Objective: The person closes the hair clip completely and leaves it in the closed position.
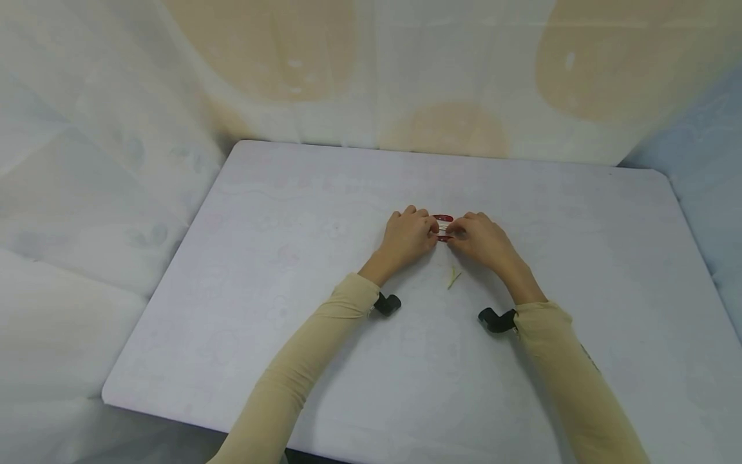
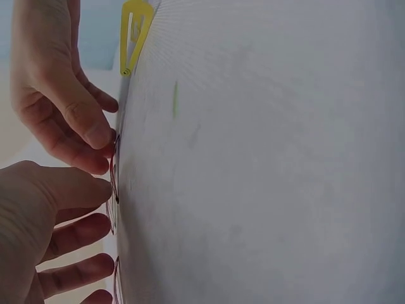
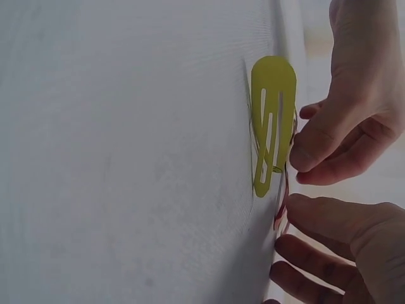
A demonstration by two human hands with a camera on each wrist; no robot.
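- Left hand [image 1: 406, 237] and right hand [image 1: 482, 240] meet at mid tabletop [image 1: 290, 258], knuckles up, fingers curled
- Both pinch a red snap hair clip [image 1: 443, 219] between thumb and fingertips; it lies on the tabletop between them
- Yellow snap hair clip [image 3: 272, 123] lies flat just beside the hands, on the person's side, untouched
- Beige sleeves [image 1: 301, 367] cover both forearms

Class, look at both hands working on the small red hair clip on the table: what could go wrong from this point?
1. Both hands, left hand and right hand, pinch the red hair clip by the fingertips only; it could slip or snap shut on a finger.
2. The yellow hair clip lies close beside the hands on the table; a hand might knock it aside.
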